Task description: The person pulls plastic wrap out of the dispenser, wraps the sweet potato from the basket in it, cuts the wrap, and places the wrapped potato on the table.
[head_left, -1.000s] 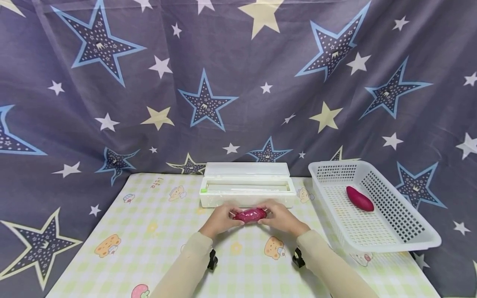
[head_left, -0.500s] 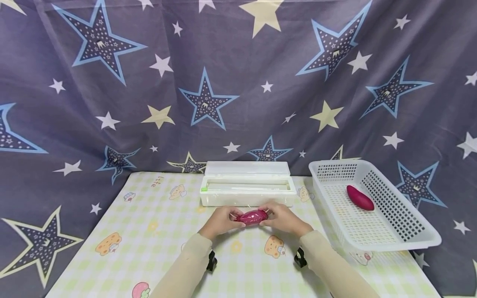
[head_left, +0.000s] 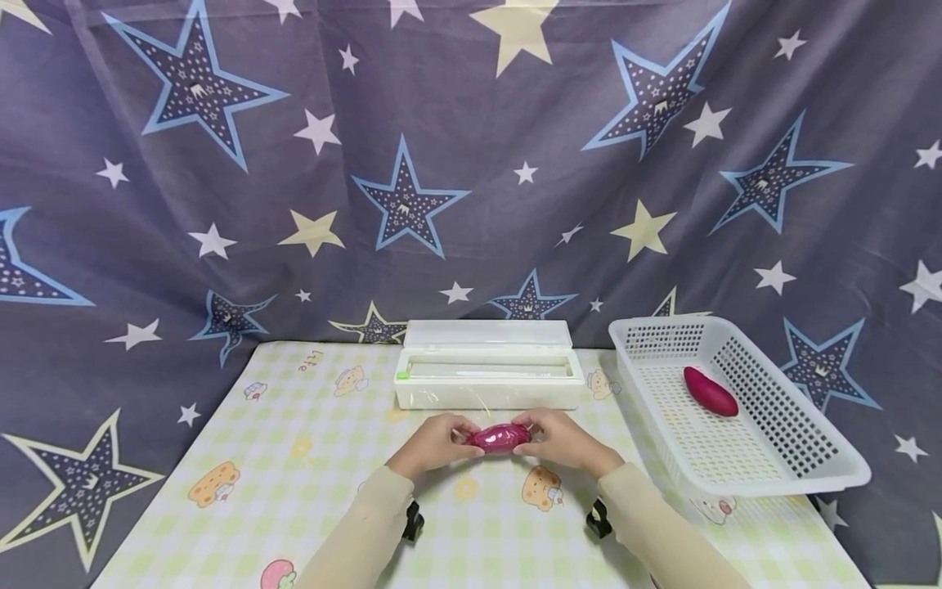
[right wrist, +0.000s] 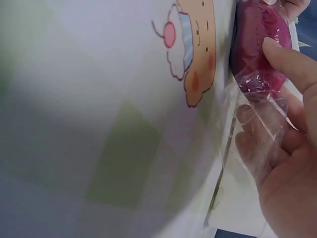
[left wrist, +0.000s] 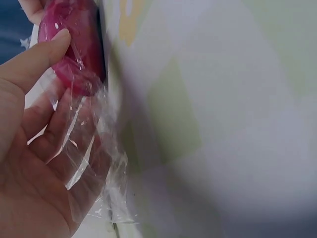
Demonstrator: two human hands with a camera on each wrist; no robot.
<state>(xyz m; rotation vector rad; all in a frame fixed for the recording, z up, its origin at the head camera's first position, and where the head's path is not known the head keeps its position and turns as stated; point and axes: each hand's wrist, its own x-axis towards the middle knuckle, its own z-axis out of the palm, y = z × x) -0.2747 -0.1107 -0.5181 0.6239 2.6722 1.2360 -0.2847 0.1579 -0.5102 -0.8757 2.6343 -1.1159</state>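
Both hands hold a purple-red sweet potato (head_left: 500,438) wrapped in clear cling film, low over the table before a white cling film box (head_left: 487,394). At its left end, my left hand (head_left: 436,442) has the thumb on top and fingers beneath. My right hand (head_left: 561,442) grips the opposite end the same way. Loose cling film (left wrist: 111,168) trails from the left end across the fingers in the left wrist view. More crumpled film (right wrist: 265,129) hangs off the other end in the right wrist view. Faint film shows between box and sweet potato.
The box's lid (head_left: 487,334) stands raised, with a green slider (head_left: 402,375) at the left of its front edge. A white perforated basket (head_left: 684,458) on the right holds another sweet potato (head_left: 710,393). Behind the checked tablecloth (head_left: 294,491) hangs a starry curtain (head_left: 471,106).
Both hands have drawn the wrapped sweet potato slightly toward me, away from the box. The box, basket and second sweet potato have stayed where they were.
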